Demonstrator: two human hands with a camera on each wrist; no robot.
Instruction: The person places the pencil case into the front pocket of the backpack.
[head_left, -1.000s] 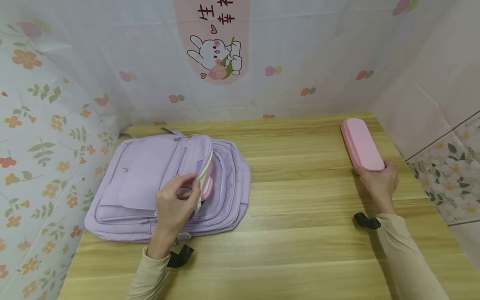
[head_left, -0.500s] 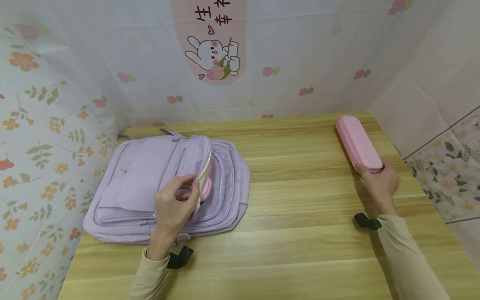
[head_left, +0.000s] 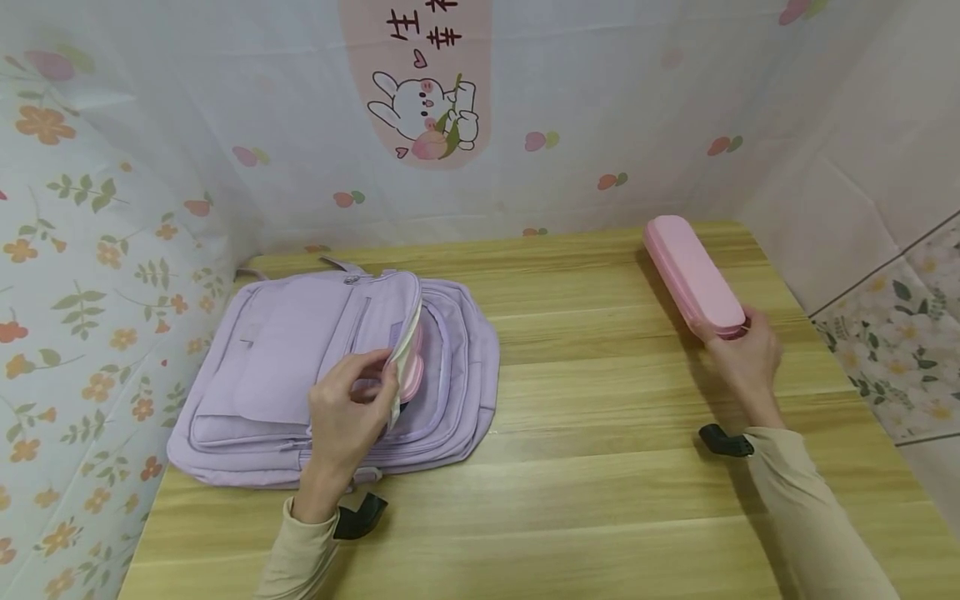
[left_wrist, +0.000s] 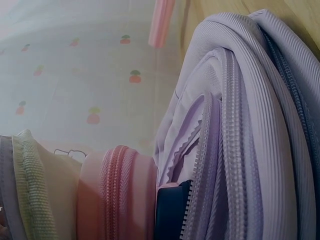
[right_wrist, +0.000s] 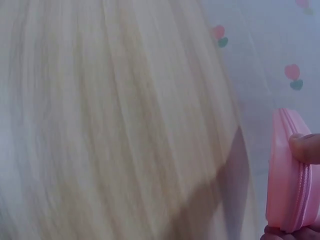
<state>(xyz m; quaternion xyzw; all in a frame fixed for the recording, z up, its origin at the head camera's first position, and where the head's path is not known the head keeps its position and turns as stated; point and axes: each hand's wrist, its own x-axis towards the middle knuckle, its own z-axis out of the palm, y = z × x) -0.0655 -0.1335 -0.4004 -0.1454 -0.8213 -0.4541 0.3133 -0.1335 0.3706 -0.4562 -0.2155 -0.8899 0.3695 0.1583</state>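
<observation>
A lavender backpack (head_left: 270,358) lies on the table at the left, its front pocket unzipped. My left hand (head_left: 348,408) pinches the edge of the pocket flap (head_left: 406,354) between thumb and fingers, holding it raised. Inside the pocket sits a pink zippered case (left_wrist: 130,200), and beside it shows a dark blue item (left_wrist: 169,212), mostly hidden. At the right, my right hand (head_left: 750,354) grips the near end of a long pink pencil case (head_left: 693,275), which has a zipper along its side. Its shadow falls on the tabletop below.
The wood-grain table (head_left: 570,417) spans between backpack and pencil case. Printed cloth (head_left: 585,100) hangs behind it and at the left side. A black wrist mount (head_left: 360,517) juts from the left sleeve, another black mount (head_left: 726,440) from the right.
My right hand has carried the pencil case leftward and a little away from the table's right edge. My left hand keeps its hold on the flap, and the backpack stays put.
</observation>
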